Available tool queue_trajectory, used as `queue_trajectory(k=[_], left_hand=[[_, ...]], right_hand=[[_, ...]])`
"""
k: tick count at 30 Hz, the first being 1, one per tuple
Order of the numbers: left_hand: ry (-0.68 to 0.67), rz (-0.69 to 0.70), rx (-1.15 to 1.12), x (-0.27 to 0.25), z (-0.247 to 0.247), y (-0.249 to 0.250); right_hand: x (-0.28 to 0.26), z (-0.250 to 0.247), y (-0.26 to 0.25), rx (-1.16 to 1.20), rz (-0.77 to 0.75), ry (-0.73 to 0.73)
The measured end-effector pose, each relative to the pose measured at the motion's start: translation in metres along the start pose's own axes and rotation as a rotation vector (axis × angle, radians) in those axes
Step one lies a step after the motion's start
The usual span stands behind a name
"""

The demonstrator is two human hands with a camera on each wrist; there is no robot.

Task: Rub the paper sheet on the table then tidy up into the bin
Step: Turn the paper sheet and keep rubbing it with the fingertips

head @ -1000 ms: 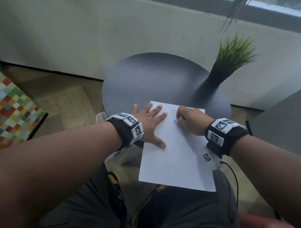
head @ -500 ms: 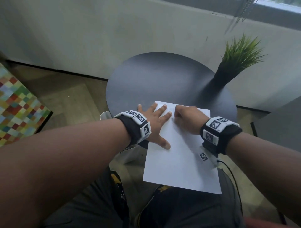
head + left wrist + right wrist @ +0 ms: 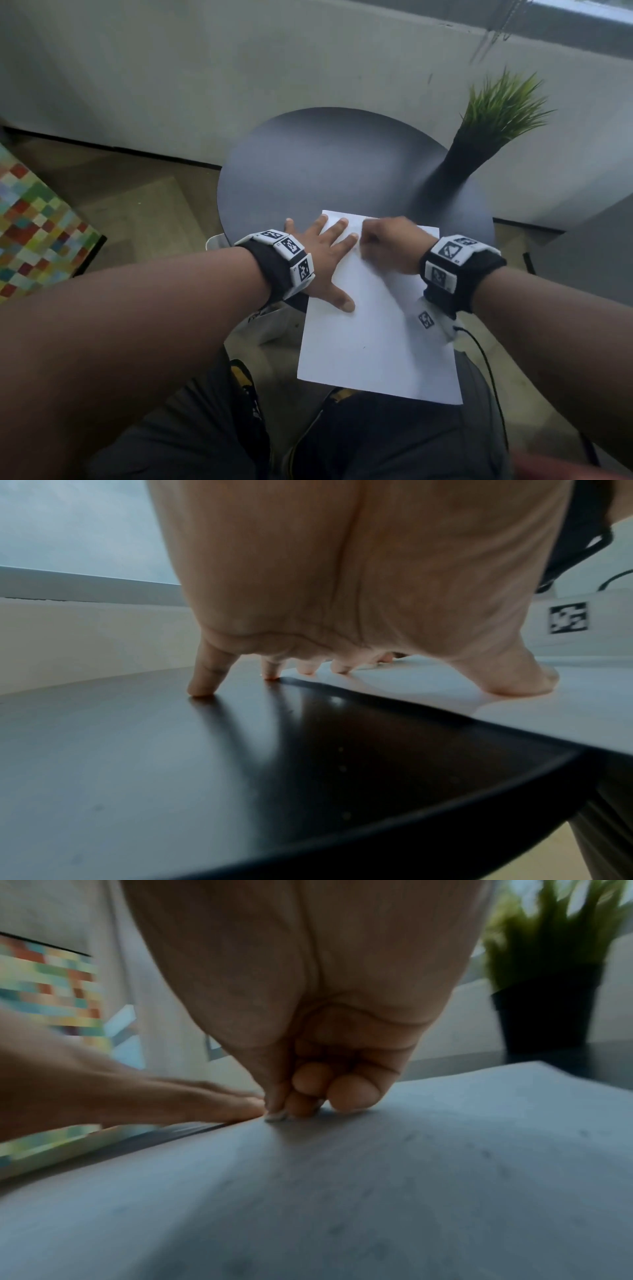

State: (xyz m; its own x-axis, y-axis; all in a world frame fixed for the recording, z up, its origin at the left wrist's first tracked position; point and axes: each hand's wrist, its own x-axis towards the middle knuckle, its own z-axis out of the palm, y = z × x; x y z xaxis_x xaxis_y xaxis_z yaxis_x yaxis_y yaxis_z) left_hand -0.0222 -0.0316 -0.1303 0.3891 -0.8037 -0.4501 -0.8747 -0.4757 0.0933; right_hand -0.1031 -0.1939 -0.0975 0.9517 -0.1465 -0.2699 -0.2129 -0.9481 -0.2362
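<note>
1. The paper sheet lay flat on the round worktop, its near half overhanging the edge.
2. The left hand, fingers spread, pressed it down.
3. The right hand, grip curled, pinched something small, apparently an eraser, against it.
4. Rubbing seemed underway; binning remained, no bin clearly visible.

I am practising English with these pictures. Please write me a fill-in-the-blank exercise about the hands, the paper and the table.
1. The left hand lies flat with fingers ____ on the paper sheet.
2. The sheet's near part overhangs the ____ of the round table.
3. The right hand has its fingers ____.
4. A potted ____ stands on the table.

Missing words: spread; edge; curled; plant
</note>
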Motion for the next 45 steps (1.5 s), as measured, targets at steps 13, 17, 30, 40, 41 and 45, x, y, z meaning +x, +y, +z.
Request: queue_trajectory(k=[13, 17, 30, 40, 41, 45], left_hand=[[-0.002, -0.016, 0.009, 0.0, -0.001, 0.001], [0.019, -0.005, 0.007, 0.003, -0.001, 0.0], [0.025, -0.028, 0.028, 0.007, -0.002, 0.002], [0.016, -0.028, 0.033, 0.007, -0.002, 0.002], [0.014, -0.03, 0.033, 0.007, -0.001, 0.002], [0.013, -0.024, 0.034, 0.007, -0.001, 0.001]], right_hand=[[0.002, 0.004, 0.013, 0.034, 0.139, 0.112], [-0.017, 0.019, -0.009, 0.072, -0.122, -0.064], [-0.013, 0.006, 0.017, 0.062, 0.124, 0.044], [-0.024, 0.005, 0.022, 0.058, 0.006, -0.019], [-0.021, 0.003, 0.028, 0.068, 0.066, 0.049], [-0.039, 0.022, -0.006, -0.004, -0.139, -0.073]])
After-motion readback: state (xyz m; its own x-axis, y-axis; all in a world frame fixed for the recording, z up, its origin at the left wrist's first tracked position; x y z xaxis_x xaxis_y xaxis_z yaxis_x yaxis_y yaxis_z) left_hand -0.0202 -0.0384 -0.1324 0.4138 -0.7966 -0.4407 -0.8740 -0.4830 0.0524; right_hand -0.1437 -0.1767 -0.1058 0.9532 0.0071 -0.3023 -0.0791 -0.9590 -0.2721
